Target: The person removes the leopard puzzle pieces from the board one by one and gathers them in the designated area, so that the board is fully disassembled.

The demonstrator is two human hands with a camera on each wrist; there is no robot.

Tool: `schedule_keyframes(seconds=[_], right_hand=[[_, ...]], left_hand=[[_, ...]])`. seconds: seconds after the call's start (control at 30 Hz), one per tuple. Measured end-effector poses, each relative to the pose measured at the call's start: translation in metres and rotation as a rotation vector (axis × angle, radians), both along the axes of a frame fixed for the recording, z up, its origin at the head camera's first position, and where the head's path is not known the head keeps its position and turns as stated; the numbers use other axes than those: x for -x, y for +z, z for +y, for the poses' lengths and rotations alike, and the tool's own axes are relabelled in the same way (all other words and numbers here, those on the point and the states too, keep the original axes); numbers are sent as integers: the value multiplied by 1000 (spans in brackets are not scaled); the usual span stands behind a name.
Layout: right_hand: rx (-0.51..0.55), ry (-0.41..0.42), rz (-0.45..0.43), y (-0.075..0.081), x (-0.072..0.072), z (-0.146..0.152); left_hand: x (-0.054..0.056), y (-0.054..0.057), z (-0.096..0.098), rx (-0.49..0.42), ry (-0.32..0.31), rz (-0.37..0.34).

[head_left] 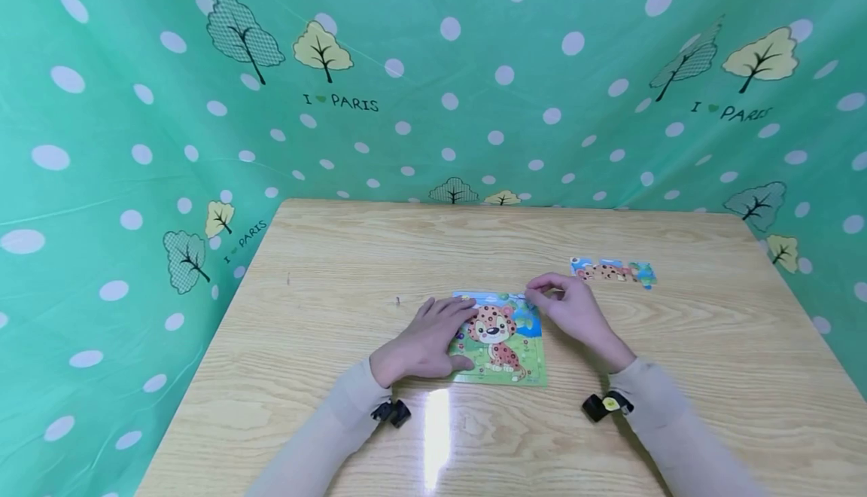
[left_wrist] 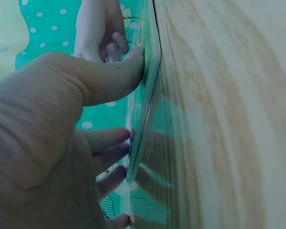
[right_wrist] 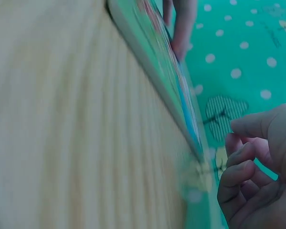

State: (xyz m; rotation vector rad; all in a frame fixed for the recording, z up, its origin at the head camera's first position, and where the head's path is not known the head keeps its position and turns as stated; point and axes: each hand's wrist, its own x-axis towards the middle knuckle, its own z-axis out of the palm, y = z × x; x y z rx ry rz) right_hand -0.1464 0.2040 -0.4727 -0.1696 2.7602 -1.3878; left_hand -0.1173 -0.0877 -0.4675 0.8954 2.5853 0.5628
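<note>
1. Background: a green dotted curtain (head_left: pixel 474 113) stands along the back edge of the wood-grain counter (head_left: pixel 325 256). The left and right edges are visible; the near edge is out of view.
2. Workpiece: the leopard puzzle board (head_left: pixel 501 381) lies flat, about midway between the left and right edges, its near side roughly parallel to the back edge.
3. Loose parts: a row of puzzle pieces (head_left: pixel 606 272) lies beyond the board, toward the back right corner.
4. Room: broad stretches of wood separate the board from the left and right edges. A narrower strip separates the pieces from the back edge.
5. Left grip (head_left: pixel 433 335): fingers extended and apart, thumb spread toward the near side; fingertips and thumb rest on the board's left part. The forearm enters from the near left.
6. Right grip (head_left: pixel 572 312): fingers curled, thumb and index tips drawn close together at the board's far right corner. Whether a thin piece is pinched between them cannot be told. The forearm enters from the near right, wrist bent inward.
</note>
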Motion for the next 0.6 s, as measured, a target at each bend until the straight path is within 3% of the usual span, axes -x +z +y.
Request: schedule_keyframes(seconds=[0.27,0.47,0.6], right_hand=[[20,158,-34,4,-9,-36],[-48,327,-28,4,-15,-57],[-118,405,-32,4,-17,-65]], left_hand=[[0,-2,0,-28,49,37],[-1,-1,-1,-77,99,6],[-1,0,-1,-72,98,0]])
